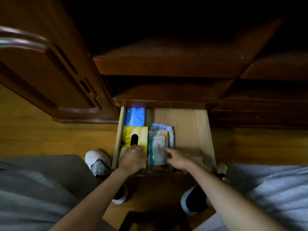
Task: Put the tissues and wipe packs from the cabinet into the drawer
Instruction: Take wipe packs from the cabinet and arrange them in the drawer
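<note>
Yellow tissue box (135, 139) and wipe packs (158, 147) already lie in the drawer (191, 130); left hand (133, 157) rests curled on the box, right hand (176, 158) touches a pack, loosely open.

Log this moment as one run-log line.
left hand: on yellow tissue box | right hand: touching wipe pack | drawer: open
</note>
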A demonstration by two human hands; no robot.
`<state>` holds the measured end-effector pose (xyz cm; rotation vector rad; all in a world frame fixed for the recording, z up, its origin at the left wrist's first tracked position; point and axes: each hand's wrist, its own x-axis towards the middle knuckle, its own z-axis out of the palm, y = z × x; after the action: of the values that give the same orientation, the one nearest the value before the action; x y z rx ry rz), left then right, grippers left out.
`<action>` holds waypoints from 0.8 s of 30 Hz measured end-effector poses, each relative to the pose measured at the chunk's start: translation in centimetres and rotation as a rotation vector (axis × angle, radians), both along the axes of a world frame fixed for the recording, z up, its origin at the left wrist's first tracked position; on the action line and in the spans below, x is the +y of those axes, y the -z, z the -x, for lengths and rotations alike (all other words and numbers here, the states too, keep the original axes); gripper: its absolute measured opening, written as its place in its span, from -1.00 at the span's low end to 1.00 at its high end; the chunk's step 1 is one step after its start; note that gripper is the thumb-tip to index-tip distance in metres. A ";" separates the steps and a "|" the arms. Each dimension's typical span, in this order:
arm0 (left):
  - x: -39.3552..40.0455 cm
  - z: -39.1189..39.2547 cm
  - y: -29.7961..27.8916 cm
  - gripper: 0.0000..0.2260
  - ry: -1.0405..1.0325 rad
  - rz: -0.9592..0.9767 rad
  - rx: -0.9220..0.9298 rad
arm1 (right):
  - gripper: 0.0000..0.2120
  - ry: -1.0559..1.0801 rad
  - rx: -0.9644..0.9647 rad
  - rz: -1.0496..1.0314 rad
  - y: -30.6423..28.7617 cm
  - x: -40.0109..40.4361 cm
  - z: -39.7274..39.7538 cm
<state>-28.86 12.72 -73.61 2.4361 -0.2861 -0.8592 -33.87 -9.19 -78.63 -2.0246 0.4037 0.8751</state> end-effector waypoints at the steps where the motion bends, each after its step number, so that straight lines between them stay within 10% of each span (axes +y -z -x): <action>1: -0.1 -0.2 0.5 -0.76 0.097 -0.006 0.020 | -0.38 -0.017 0.007 -0.005 0.0 0.4 -0.1; 9: -3.4 -2.8 -7.0 -0.82 -0.018 0.087 -0.144 | -0.63 0.123 -0.205 -0.004 -8.6 -0.3 -1.3; 18: -10.7 -9.3 -35.2 -0.87 0.112 0.594 -0.948 | -0.81 0.277 -1.037 0.132 -38.2 -10.6 -5.1; 24: -20.2 -19.9 -43.1 -0.80 0.104 0.433 -1.067 | -0.84 0.352 -1.165 0.529 -46.5 -16.7 -13.2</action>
<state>-8.97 -7.43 -30.52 2.2306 -0.8675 0.5127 -20.70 -25.93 -32.11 -2.4329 0.2991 -0.7308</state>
